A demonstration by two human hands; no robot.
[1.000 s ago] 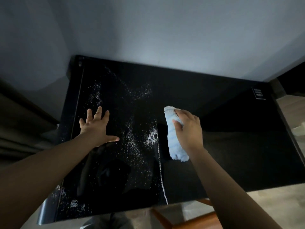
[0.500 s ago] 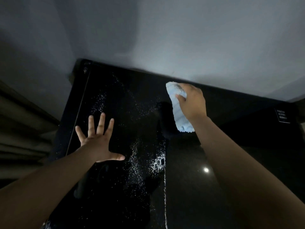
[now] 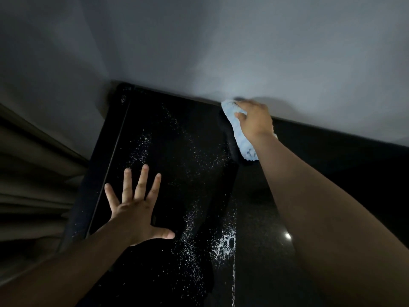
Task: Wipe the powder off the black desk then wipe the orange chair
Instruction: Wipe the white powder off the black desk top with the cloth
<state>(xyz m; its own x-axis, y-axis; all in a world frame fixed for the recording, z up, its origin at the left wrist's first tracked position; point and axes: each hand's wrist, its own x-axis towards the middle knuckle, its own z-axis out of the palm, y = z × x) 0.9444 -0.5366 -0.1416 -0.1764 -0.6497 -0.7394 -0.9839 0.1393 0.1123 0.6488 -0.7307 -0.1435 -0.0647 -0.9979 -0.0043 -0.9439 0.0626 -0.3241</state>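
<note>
The glossy black desk (image 3: 332, 178) fills the lower view. White powder (image 3: 224, 242) is scattered over its left half, thickest in a patch and a thin line near the middle. My right hand (image 3: 253, 120) is shut on a light blue cloth (image 3: 242, 142), pressed on the desk at its far edge by the wall. My left hand (image 3: 135, 209) lies flat on the desk's left part, fingers spread, holding nothing. The desk to the right of the powder line looks clean. The orange chair is out of view.
A grey wall (image 3: 221, 52) runs right behind the desk's far edge. Beige curtain folds (image 3: 33, 173) hang to the left of the desk. A bright light reflection (image 3: 287, 235) shows on the desk beside my right forearm.
My right hand has slid the cloth away from me, from mid-desk to the far edge by the wall. The view has tilted up and closer. My left hand stays flat on the desk.
</note>
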